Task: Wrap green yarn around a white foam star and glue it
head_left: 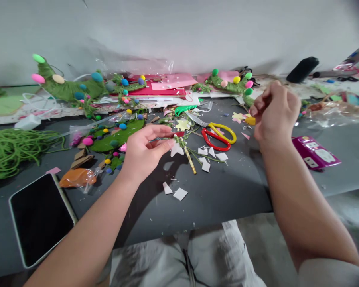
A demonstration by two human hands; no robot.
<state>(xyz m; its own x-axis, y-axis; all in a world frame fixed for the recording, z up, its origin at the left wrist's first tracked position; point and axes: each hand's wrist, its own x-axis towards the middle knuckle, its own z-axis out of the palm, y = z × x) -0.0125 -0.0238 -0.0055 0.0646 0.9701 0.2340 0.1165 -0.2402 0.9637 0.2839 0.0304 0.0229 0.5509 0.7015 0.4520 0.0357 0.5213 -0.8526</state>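
Note:
My left hand [146, 149] is closed in a pinch at the middle of the table, thumb and fingertips at a white star [177, 149] beside thin green stems. The exact grip point is partly hidden. A gold patterned stick [190, 160] lies just right of the star. My right hand [277, 113] is raised over the table's right side, its fingers curled in; anything inside them is hidden. Scissors with red and yellow handles [217, 137] lie open between my hands, and white paper scraps [180, 194] are scattered near them.
A tablet-like device [42, 219] and green yarn [16, 153] lie left, near an orange bag [77, 177]. Green wrapped shapes with coloured pompoms [68, 88] stand along the back wall. A purple packet [315, 152] is beside my right forearm.

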